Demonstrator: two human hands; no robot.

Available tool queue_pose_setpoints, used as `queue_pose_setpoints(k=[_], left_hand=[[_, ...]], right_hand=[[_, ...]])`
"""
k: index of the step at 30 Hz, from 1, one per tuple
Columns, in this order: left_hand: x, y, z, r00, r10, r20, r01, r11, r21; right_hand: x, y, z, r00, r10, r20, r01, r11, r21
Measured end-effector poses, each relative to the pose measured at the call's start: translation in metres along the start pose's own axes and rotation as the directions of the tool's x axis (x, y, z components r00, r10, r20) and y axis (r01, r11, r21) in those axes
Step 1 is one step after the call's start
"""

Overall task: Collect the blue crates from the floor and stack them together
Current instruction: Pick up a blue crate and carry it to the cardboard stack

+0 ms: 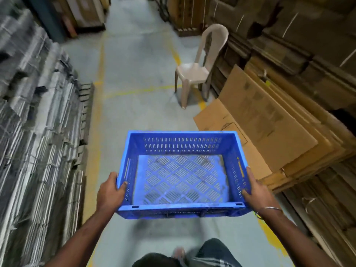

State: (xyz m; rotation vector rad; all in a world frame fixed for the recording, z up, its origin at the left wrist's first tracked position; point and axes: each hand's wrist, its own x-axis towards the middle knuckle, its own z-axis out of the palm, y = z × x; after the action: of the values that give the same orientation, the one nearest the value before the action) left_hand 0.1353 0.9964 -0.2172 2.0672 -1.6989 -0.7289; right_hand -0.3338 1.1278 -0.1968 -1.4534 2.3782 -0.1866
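You are carrying a blue crate (182,174) out in front of you, held clear of the floor (138,60) at about waist height. Your left hand (110,191) grips its left wall, thumb hooked over the rim and inside, fingers wrapped on the outside. Your right hand (257,191) grips the right wall the same way, thumb over the rim; a thin bangle (272,208) sits on that wrist. The crate is level, open side up, with nothing in it; its slotted base and vented walls show clearly.

You stand in a narrow warehouse aisle. The floor is grey concrete marked with worn yellow lines (100,74) along both sides and one crossing ahead of you. To your left, bundled stacks of flattened sheets (34,132) rise in a tall wall. To your right, flat brown cardboard sheets (265,116) lean against stacked cartons (289,35). A pale plastic chair (196,68) stands on the right side of the aisle, ahead of the crate and just beside the cardboard. More stacked cartons line the aisle farther on.
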Motion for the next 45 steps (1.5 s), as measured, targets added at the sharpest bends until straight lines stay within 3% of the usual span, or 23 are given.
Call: queue_pose_setpoints(k=[8,16,23,27,37,40,45], left_hand=[[0.153,0.06,0.026,0.988,-0.107,-0.112,0.106,0.994,-0.013],[0.287,0.11,0.035,0.926,-0.336,-0.173,0.316,0.939,-0.132],[0.364,0.121,0.029,0.75,-0.569,-0.336,0.515,0.822,-0.243],[0.415,0.103,0.034,0.634,-0.689,-0.35,0.616,0.724,-0.31],[0.532,0.067,0.035,0.434,-0.832,-0.346,0.738,0.548,-0.393],[0.562,0.06,0.041,0.36,-0.868,-0.341,0.771,0.483,-0.416],[0.611,0.048,0.06,0.241,-0.914,-0.327,0.857,0.359,-0.371]], right_hand=[[0.239,-0.061,-0.023,0.979,-0.199,0.041,0.201,0.979,-0.033],[0.489,-0.163,-0.053,0.908,-0.376,0.185,0.4,0.91,-0.11],[0.654,-0.329,-0.05,0.762,-0.6,0.245,0.636,0.764,-0.107],[0.724,-0.423,-0.02,0.66,-0.676,0.326,0.744,0.649,-0.16],[0.852,-0.607,0.053,0.524,-0.614,0.59,0.834,0.509,-0.212],[0.88,-0.662,0.078,0.452,-0.594,0.665,0.875,0.438,-0.205],[0.924,-0.749,0.129,0.37,-0.568,0.735,0.921,0.327,-0.211]])
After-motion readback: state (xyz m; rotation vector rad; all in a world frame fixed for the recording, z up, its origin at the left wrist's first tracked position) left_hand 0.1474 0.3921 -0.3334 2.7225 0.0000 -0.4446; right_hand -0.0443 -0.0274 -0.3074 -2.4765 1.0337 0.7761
